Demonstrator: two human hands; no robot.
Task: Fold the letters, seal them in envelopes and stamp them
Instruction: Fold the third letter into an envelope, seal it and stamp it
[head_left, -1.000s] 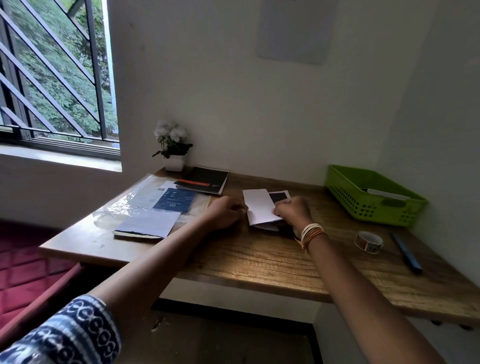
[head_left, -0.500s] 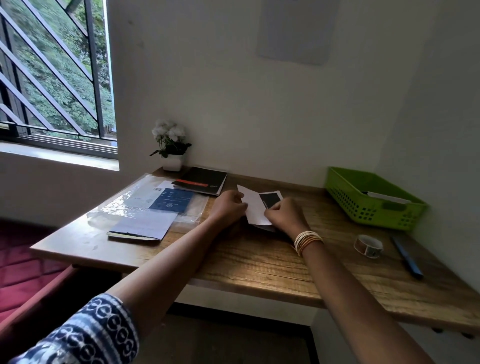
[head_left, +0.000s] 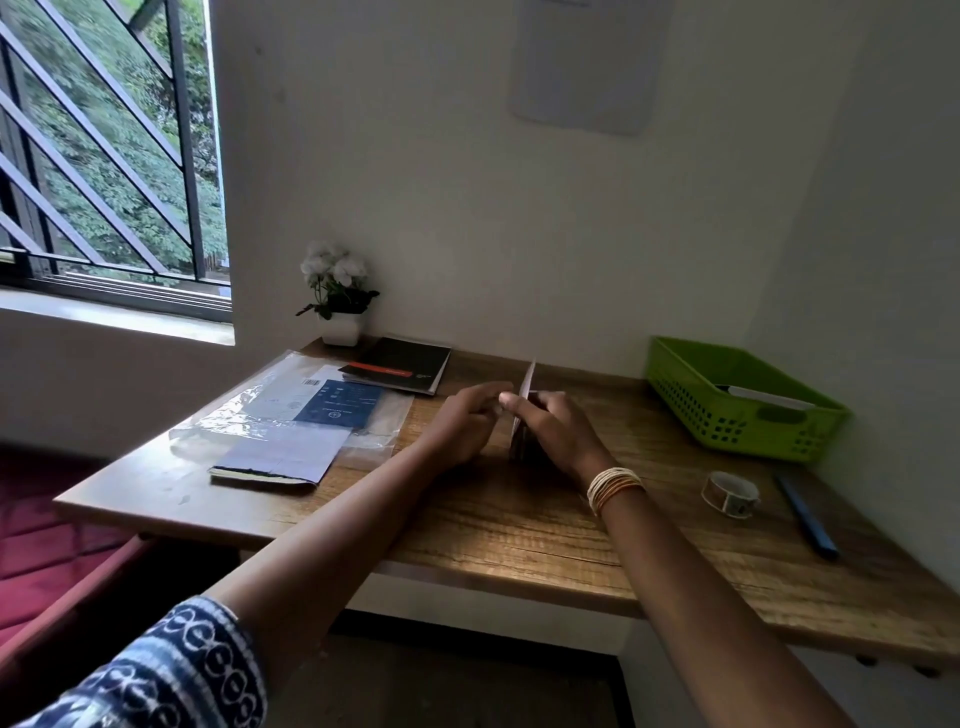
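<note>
Both the left hand (head_left: 460, 426) and right hand (head_left: 553, 434) pinch a white folded paper letter (head_left: 525, 395) standing edge-on, its long axis running away from the person across the wooden desk (head_left: 519, 525).

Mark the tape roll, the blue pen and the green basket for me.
tape roll (head_left: 729, 493): head view, on the near outer wall of the roll.
blue pen (head_left: 806, 517): head view, on the middle of the barrel.
green basket (head_left: 748, 426): head view, on the perforated front wall.
</note>
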